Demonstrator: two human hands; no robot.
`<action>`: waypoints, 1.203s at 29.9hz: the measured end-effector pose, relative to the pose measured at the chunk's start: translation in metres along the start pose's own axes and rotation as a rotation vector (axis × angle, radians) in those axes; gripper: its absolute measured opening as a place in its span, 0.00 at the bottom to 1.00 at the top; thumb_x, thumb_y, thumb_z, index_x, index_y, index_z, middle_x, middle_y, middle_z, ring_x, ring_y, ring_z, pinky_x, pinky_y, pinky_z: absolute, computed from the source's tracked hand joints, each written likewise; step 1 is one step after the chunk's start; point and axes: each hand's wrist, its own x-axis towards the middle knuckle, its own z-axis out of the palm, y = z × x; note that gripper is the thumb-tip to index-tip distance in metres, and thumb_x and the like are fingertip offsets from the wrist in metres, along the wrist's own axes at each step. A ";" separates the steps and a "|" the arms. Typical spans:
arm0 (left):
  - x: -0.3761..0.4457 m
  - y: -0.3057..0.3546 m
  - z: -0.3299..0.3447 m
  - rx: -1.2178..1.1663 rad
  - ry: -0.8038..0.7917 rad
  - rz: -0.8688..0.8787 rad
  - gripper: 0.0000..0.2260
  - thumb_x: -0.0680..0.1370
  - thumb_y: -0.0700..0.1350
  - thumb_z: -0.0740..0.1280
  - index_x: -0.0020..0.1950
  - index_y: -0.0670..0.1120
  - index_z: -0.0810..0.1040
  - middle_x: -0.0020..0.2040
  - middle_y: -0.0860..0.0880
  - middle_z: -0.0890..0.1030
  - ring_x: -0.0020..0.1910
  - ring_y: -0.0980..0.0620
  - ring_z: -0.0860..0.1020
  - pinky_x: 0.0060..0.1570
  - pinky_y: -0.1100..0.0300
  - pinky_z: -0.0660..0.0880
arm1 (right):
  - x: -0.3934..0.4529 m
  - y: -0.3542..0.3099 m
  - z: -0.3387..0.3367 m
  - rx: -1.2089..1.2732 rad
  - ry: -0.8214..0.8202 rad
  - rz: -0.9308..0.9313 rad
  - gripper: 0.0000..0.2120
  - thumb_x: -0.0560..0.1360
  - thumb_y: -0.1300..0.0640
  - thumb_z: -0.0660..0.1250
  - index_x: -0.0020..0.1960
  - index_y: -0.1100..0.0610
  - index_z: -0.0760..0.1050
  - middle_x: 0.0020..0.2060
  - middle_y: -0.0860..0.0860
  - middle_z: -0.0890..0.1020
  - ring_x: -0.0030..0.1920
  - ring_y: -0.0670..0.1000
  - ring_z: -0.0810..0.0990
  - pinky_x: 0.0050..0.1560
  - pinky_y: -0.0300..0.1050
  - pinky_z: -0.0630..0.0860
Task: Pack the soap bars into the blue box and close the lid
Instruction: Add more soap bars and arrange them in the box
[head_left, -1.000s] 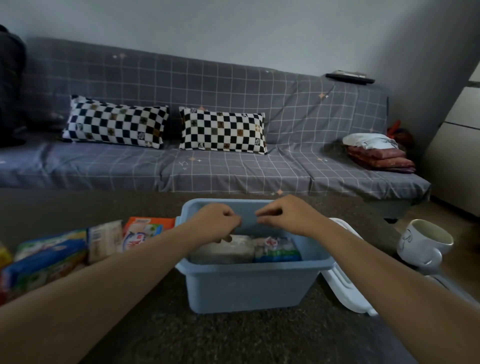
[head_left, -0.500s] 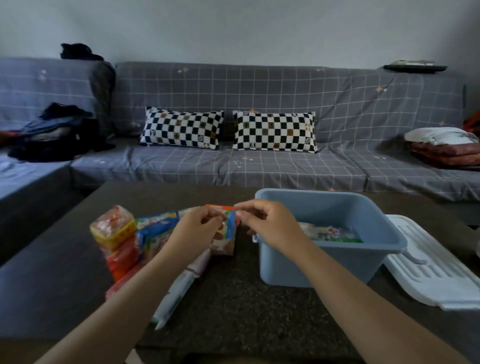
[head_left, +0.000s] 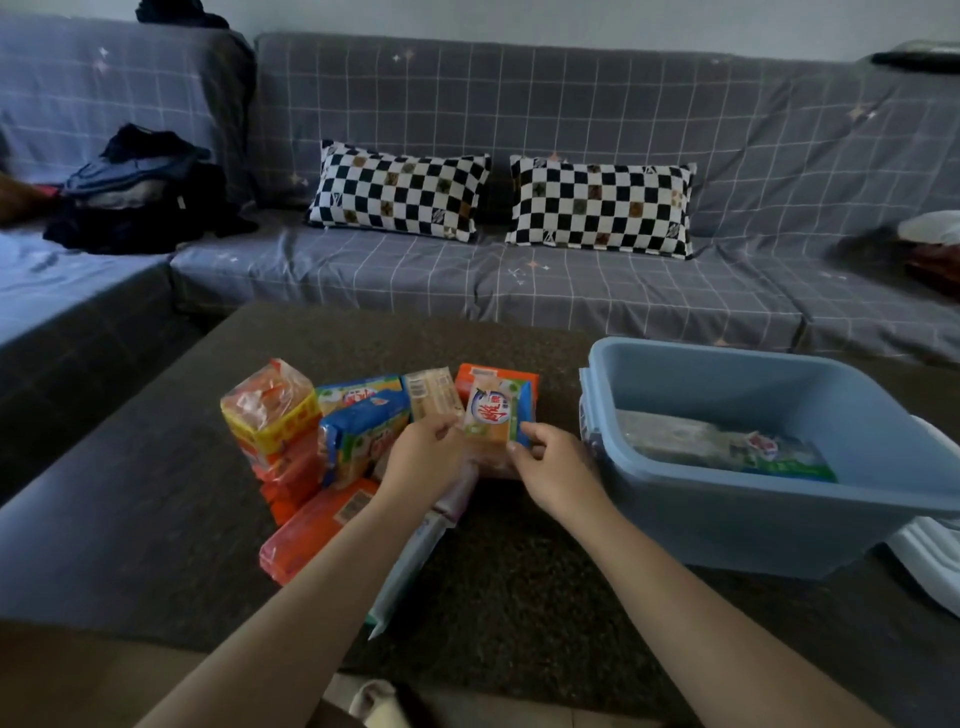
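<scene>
A pile of wrapped soap bars (head_left: 322, 441) lies on the dark table, left of the open blue box (head_left: 779, 499). The box holds a few wrapped soap packs (head_left: 727, 447) on its floor. My left hand (head_left: 423, 462) and my right hand (head_left: 556, 467) both pinch the lower edges of one soap bar in a white, green and orange wrapper (head_left: 493, 413), held upright at the right end of the pile. The white lid (head_left: 930, 561) lies on the table to the right of the box, mostly cut off by the frame edge.
The dark table (head_left: 519, 582) stands in front of a grey checked sofa (head_left: 519, 270) with two chequered cushions (head_left: 400, 189). A heap of dark clothes (head_left: 140, 192) lies on the sofa's left section. Folded cloth (head_left: 935, 244) sits at the far right.
My hands left the box and moved left to the soap pile, where they now pinch one wrapped bar. The view swung left and down.
</scene>
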 end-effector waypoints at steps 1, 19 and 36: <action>0.006 -0.002 0.004 -0.003 -0.002 -0.013 0.18 0.81 0.48 0.58 0.70 0.47 0.72 0.60 0.48 0.80 0.55 0.48 0.79 0.53 0.54 0.75 | 0.004 0.002 0.003 -0.022 0.014 0.014 0.23 0.78 0.53 0.62 0.72 0.54 0.66 0.68 0.52 0.71 0.66 0.51 0.72 0.59 0.42 0.70; 0.008 0.006 0.014 -0.295 0.249 -0.104 0.12 0.77 0.49 0.66 0.57 0.46 0.82 0.48 0.45 0.85 0.47 0.46 0.82 0.43 0.55 0.76 | 0.010 0.001 0.020 0.338 0.090 0.052 0.22 0.79 0.51 0.60 0.72 0.47 0.66 0.64 0.47 0.78 0.62 0.47 0.75 0.57 0.40 0.71; -0.080 0.107 -0.045 -0.408 0.132 0.223 0.05 0.77 0.47 0.67 0.42 0.50 0.81 0.41 0.48 0.84 0.43 0.49 0.84 0.48 0.49 0.82 | -0.070 -0.037 -0.091 0.597 0.270 -0.203 0.29 0.71 0.48 0.71 0.68 0.52 0.65 0.56 0.45 0.73 0.49 0.41 0.76 0.42 0.33 0.73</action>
